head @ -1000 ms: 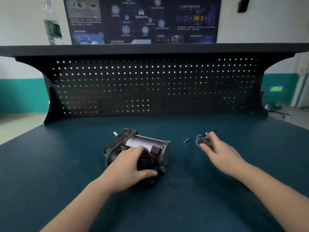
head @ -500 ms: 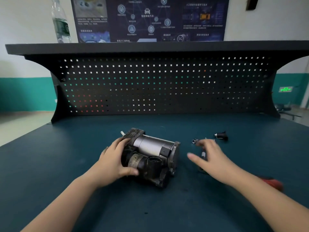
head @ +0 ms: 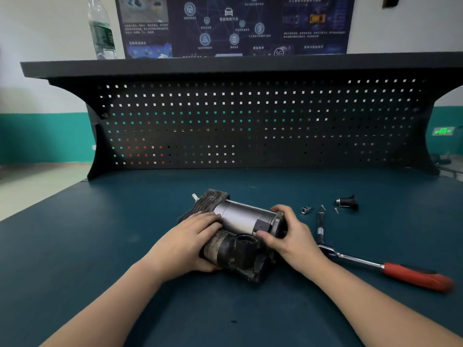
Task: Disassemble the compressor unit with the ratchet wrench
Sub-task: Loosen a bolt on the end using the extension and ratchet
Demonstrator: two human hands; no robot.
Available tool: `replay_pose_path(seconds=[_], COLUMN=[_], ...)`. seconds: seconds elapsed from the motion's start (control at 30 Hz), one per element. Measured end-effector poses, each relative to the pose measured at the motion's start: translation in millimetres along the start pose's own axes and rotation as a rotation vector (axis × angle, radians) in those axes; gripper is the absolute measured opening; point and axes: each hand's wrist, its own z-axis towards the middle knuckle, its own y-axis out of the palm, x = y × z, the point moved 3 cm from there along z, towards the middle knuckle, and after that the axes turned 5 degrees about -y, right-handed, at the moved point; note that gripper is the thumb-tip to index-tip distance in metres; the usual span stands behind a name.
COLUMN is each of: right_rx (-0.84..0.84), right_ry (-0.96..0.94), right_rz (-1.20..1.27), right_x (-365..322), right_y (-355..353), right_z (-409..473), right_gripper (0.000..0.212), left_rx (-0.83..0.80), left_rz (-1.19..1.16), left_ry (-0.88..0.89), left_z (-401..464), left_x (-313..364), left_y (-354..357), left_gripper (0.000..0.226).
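Dark teal bench mat [head: 100, 246], backed by a black perforated steel panel [head: 250, 121], carrying all parts of the job. Compressor unit [head: 240, 219], a grimy dark casting with a smooth grey metal cylinder along its top, lies at mid-bench with its long axis running from far left to near right; a ribbed head and small nipple form the far-left end, a flanged end cap the near-right end. Left hand [head: 190, 244] rests on the left half of the unit, fingers laid fairly straight and close together over the casting, thumb tucked under the near side. Right hand [head: 288, 234] grips the right end cap, fingers curled over its far top edge and thumb pressed on the near face, so the cap is pinched between them.

Ratchet wrench [head: 390, 267], chrome shaft with red handle, lies on the mat just right of the right hand, its handle pointing right and near, its head [head: 330, 251] close beside the right wrist. A dark extension bar [head: 320, 225] runs from that head toward the far side. Beyond it lie a small bright socket [head: 305, 209], two small screws [head: 323, 207] [head: 335, 209] and a black plug-like fitting [head: 347, 202], all apart from the unit.

Judged relation: the wrench lies to the right of the unit's right end, so the right hand is the nearer one to take it, while the left hand can steady the body
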Motion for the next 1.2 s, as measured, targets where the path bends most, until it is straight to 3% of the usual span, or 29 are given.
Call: replay_pose_path(seconds=[0.17, 0.33, 0.43, 0.53, 0.63, 0.7, 0.77, 0.83, 0.9, 1.03, 1.1, 1.2], right_rx=[0.044, 0.145, 0.135, 0.010, 0.104, 0.163, 0.045, -0.101, -0.109, 0.016, 0.034, 0.002], right_ry=[-0.092, -0.049, 0.053, 0.125, 0.102, 0.096, 0.054, -0.002, 0.002, 0.026, 0.024, 0.030], right_rz=[-0.011, 0.179, 0.271, 0.292, 0.160, 0.372, 0.615, 0.607, 0.517, 0.453, 0.490, 0.428], right_x=[-12, -25, -29, -30, -35, -38, -39, -45, -47, -45, -43, -43], right_y=[-9, -10, -8, -5, -8, -9, -8, -6, -6, -7, -6, -5], right_z=[-11, -15, -17, -21, -20, -21, -21, -23, -18, -9, -10, -12], right_gripper=[0.048, 0.034, 0.063, 0.090, 0.065, 0.074, 0.091, 0.098, 0.093, 0.076, 0.057, 0.049], left_rx=[-0.017, -0.219, -0.342, -0.462, -0.570, -0.617, -0.665, -0.726, -0.765, -0.653, -0.475, -0.120], left_rz=[0.023, 0.019, -0.029, -0.127, -0.178, -0.167, -0.185, -0.233, -0.270, -0.330, -0.474, -0.895], left_ry=[0.072, 0.003, -0.073, -0.143, -0.195, -0.222, -0.261, -0.308, -0.361, -0.452, -0.510, -0.600], left_z=[-9, 1, 25, 45, 59, 73, 87, 97, 103, 102, 99, 88], left_x=[16, 24, 23, 20, 19, 14, 7, 0, -6, -8, -9, -13], left_y=[-26, -78, -104, -112, -105, -97, -89, -83, -77, -66, -65, -67], left_gripper=[0.073, 0.066, 0.061, 0.054, 0.057, 0.061, 0.060, 0.056, 0.055, 0.075, 0.087, 0.067])
